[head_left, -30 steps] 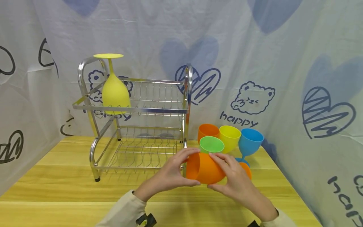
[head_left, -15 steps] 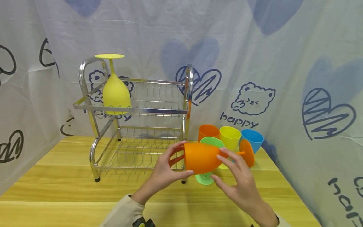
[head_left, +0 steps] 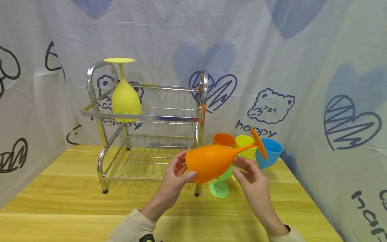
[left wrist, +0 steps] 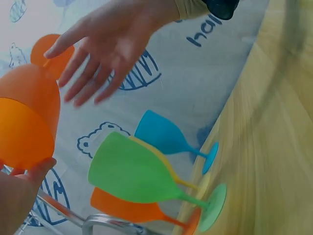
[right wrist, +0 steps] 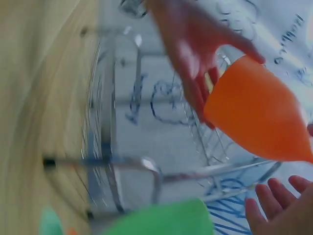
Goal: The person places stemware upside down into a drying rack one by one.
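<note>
An orange plastic goblet (head_left: 211, 161) is held in the air, tilted on its side, its mouth to the left and its foot up to the right. My left hand (head_left: 171, 185) grips the bowl near the rim, thumb in front and fingers behind. Just under the stem is my right hand (head_left: 255, 190), its fingers loosely bent. The left wrist view shows this right hand (left wrist: 115, 46) spread and holding nothing, close to the goblet's foot. Behind the held goblet, a green goblet (head_left: 219, 189) stands upright, partly hidden.
A two-tier metal dish rack (head_left: 151, 117) stands to the left, with a yellow goblet (head_left: 126, 101) upside down on its upper tier. Another orange goblet (head_left: 223, 139), a second yellow goblet (head_left: 250, 153) and a blue goblet (head_left: 268, 153) stand at the back right of the wooden table (head_left: 90, 205).
The orange goblet has risen and shifted left in my left hand, its foot swinging up. My right hand has come off the goblet and sits just below its stem.
</note>
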